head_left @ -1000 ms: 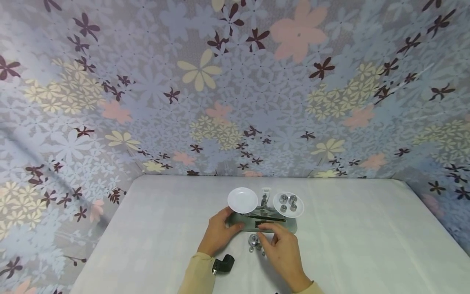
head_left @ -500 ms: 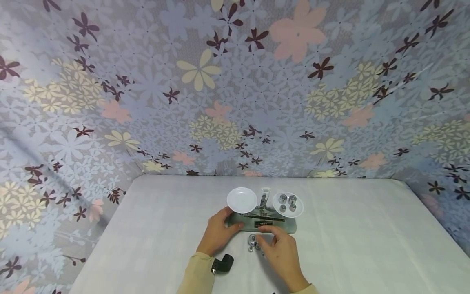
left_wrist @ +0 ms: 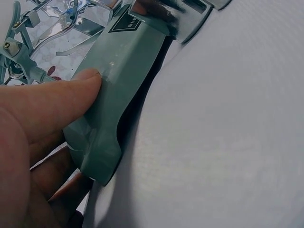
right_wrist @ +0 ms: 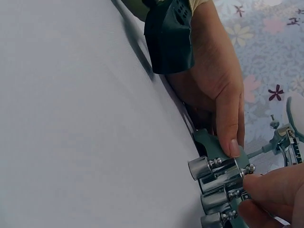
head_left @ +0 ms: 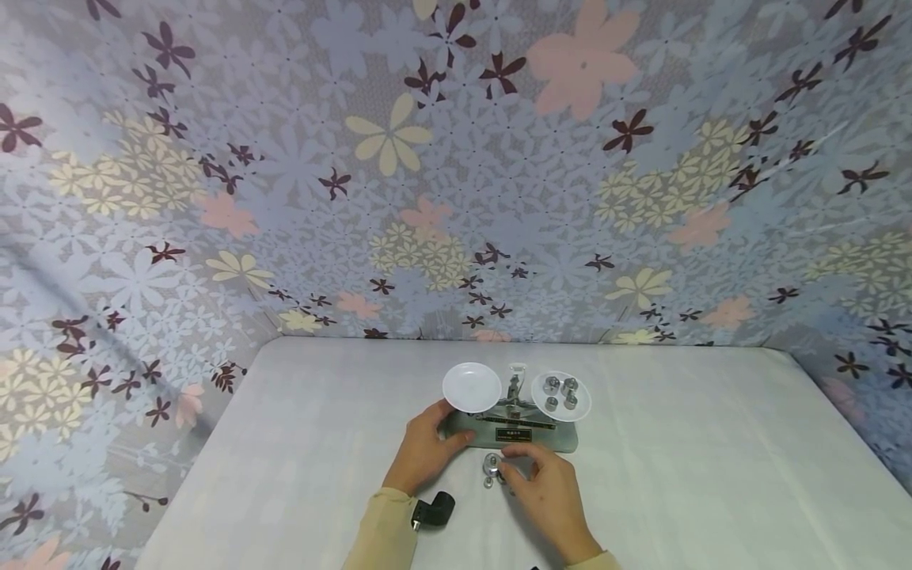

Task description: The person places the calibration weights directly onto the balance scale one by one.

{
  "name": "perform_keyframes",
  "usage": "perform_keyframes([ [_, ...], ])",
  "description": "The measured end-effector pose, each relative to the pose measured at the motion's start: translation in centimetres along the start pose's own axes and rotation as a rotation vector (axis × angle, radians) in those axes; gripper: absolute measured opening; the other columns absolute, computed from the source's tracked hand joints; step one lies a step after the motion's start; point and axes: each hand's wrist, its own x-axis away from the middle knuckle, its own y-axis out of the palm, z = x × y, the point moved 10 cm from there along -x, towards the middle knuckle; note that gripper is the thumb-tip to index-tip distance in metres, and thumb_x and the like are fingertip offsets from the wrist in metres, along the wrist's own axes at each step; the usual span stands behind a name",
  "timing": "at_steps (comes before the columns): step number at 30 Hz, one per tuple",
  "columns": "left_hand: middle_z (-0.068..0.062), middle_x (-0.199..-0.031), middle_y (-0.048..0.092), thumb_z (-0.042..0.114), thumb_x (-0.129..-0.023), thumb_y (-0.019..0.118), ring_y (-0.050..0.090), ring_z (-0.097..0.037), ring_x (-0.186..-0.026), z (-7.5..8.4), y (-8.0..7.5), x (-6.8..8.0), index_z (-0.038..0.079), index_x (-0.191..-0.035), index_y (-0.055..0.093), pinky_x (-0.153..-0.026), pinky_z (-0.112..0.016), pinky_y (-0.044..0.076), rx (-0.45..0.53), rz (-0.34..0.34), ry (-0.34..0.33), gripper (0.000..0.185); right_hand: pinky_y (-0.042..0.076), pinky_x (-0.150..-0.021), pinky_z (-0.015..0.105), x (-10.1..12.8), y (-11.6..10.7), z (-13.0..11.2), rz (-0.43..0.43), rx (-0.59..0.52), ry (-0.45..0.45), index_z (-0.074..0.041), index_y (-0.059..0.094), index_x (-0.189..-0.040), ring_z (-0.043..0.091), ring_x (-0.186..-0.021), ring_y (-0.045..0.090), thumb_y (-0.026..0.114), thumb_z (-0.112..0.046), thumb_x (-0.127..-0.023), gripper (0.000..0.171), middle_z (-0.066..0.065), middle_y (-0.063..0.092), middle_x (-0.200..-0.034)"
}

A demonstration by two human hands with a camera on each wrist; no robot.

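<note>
My left hand grips the left end of a green balance scale, thumb on top of the base. In the left wrist view the thumb presses the base, the other fingers curled behind it. Right in front of the scale stand several metal weights with knobs. My right hand is bent over them, thumb and forefinger apart. In the right wrist view its fingertips are right at a knob of the weights. Part of the weights is hidden under this hand.
The scale's left white pan holds nothing; its right pan carries several small metal weights. A black camera is on the left wrist. A flowered wall rises behind the white table.
My right hand has come slightly down and toward me from the scale's front edge, its thumb now at the weights. The left hand keeps its hold on the base.
</note>
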Motion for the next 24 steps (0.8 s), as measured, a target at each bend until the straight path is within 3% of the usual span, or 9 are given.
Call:
perform_keyframes([
  [6, -0.013, -0.138, 0.061, 0.026, -0.089, 0.076, 0.054, -0.03, -0.131, 0.0, 0.1, -0.1, 0.005, -0.138, 0.059, -0.112, -0.049, 0.042, -0.003, 0.0, -0.004, 0.056, 0.035, -0.045, 0.022, -0.1, 0.1, 0.1, -0.008, -0.013, -0.008, -0.019, 0.078, -0.092, 0.006, -0.051, 0.039, 0.083, -0.014, -0.08, 0.014, -0.006, 0.069, -0.086],
  [24, -0.013, -0.139, 0.06, 0.025, -0.089, 0.076, 0.054, -0.031, -0.131, 0.4, -0.1, -0.1, 0.004, -0.138, 0.059, -0.111, -0.049, 0.043, -0.019, 0.0, 0.014, 0.056, 0.037, -0.048, 0.02, 0.1, 0.5, -0.9, 0.026, -0.043, -0.141, -0.022, 0.078, -0.089, 0.0, -0.054, 0.04, 0.085, -0.014, -0.08, 0.014, -0.008, 0.069, -0.09],
])
